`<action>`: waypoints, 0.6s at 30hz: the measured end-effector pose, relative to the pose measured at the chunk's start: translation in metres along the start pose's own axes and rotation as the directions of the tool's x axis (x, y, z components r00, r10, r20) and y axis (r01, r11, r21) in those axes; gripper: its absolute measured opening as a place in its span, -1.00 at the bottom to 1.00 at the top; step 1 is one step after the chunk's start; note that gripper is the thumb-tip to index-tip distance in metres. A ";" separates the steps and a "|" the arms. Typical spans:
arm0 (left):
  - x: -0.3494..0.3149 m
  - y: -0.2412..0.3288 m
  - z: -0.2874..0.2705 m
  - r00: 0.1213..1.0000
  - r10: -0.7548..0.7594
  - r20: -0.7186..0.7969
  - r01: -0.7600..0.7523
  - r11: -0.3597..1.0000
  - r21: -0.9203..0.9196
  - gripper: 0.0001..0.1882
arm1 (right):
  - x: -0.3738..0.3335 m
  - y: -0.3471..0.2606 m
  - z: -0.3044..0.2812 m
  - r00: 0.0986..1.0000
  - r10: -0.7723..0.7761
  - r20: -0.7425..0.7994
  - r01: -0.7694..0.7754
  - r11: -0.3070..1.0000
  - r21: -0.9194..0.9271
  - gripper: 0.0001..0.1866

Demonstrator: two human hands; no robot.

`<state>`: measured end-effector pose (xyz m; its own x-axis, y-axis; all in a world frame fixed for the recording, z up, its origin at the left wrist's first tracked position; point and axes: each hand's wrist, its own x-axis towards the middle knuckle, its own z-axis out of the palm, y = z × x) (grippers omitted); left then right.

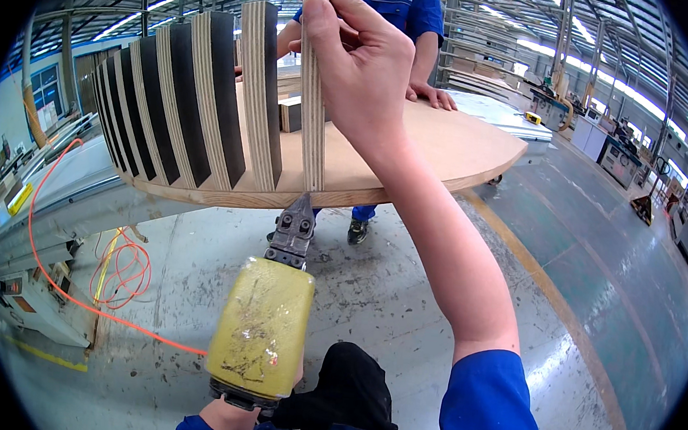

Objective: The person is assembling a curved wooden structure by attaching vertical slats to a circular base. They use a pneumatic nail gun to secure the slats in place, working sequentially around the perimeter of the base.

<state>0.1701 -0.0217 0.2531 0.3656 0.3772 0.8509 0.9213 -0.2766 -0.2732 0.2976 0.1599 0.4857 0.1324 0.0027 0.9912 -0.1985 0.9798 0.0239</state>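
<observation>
My right hand (363, 71) is closed around the top of an upright plywood slat (311, 123), thumb on its near edge. The slat's lower end stands at the rim of a curved wooden board (413, 152). Below that rim is a yellow pneumatic nail gun (262, 326), its dark pointed nose touching or very near the board's edge under the slat. My left hand (229, 418) grips the nail gun from beneath; the gun's body hides most of the fingers. Left of the held slat, several dark-faced plywood slats (208, 99) stand in a curved row along the rim.
Across the board a person in a blue shirt (385, 4) rests a hand (433, 95) on it. A small dark-sided block (291, 115) sits on the board. An orange air hose (110, 310) runs left from the nail gun. A pallet jack (642, 208) stands far right.
</observation>
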 end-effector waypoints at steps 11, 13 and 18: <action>-0.007 -0.005 0.000 0.993 0.111 0.040 -0.116 0.979 0.169 -0.74 | 0.001 0.003 -0.002 0.999 -0.049 0.006 0.050 0.997 -0.057 -0.79; -0.006 -0.004 0.004 0.998 0.055 -0.018 -0.055 0.997 0.050 -0.77 | 0.000 0.003 -0.003 0.999 -0.042 0.010 0.042 0.997 -0.065 -0.79; 0.001 -0.003 0.001 0.999 0.040 -0.011 -0.039 0.999 0.028 -0.81 | 0.000 -0.001 -0.001 1.000 0.000 -0.001 0.000 1.000 -0.016 -0.79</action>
<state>0.1676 -0.0194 0.2546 0.4005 0.3563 0.8442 0.9095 -0.2667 -0.3189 0.2991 0.1596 0.4853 0.1333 0.0032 0.9911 -0.1835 0.9828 0.0215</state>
